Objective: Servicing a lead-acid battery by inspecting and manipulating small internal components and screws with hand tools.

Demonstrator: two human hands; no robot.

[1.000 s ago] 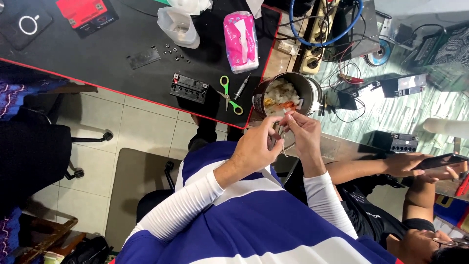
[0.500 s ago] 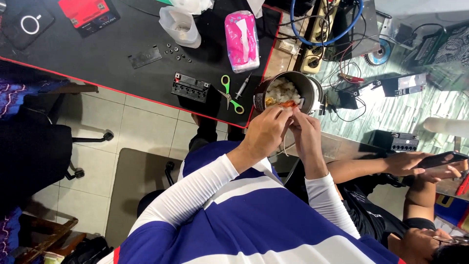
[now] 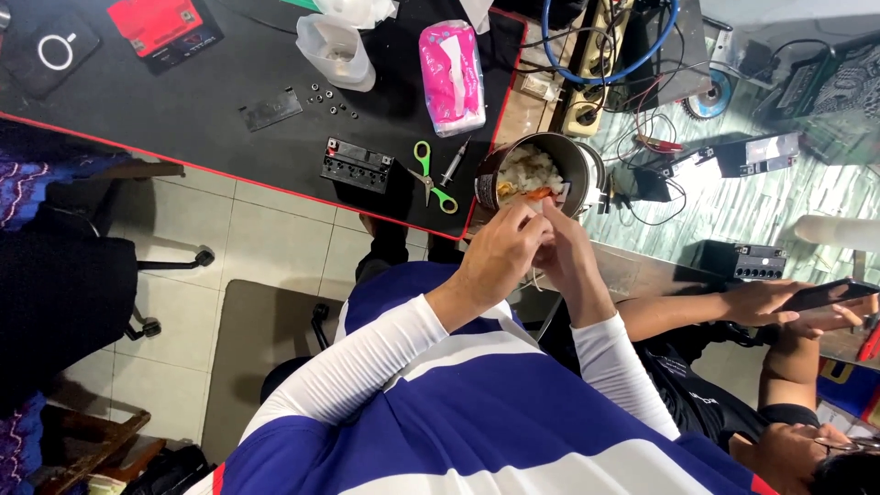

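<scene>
Pink tissue pack (image 3: 451,76) upper desk, hands (image 3: 532,252) by metal pot (image 3: 550,165)

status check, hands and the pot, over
Left hand and right hand pinched together at the metal pot rim. What they hold is hidden. Green scissors lie beside it.

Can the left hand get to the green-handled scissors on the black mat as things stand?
Probably yes. The green-handled scissors lie flat and uncovered on the black mat, just left of the metal pot. The left hand is close below them with nothing between. It is, however, pressed against the right hand.
</scene>
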